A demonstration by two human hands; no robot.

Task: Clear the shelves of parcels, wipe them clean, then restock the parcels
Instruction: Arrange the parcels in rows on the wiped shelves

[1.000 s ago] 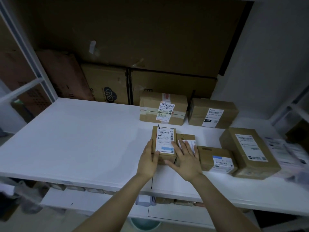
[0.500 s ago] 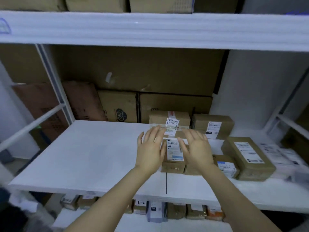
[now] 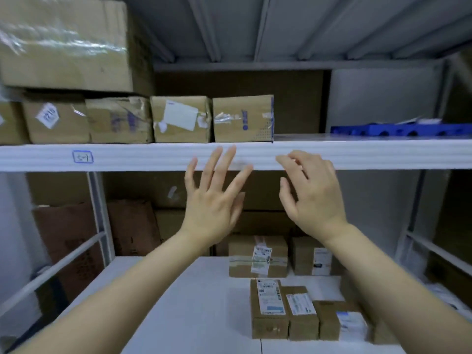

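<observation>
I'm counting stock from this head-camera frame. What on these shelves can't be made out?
- Blue tray, head view: contents hidden behind its own wall.
- Large top-left box: cut off by the frame's edges.
- Whatever lies right of the blue-labelled parcel: behind the right forearm.
- Parcel label: print too small and blurred to read.

Two hands, one blue tray, six upper-shelf boxes, five lower-shelf parcels visible.

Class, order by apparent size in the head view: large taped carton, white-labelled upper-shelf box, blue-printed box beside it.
1. Large taped brown carton
2. White-labelled brown cardboard box and blue-printed brown cardboard box: alike, unranked.
</observation>
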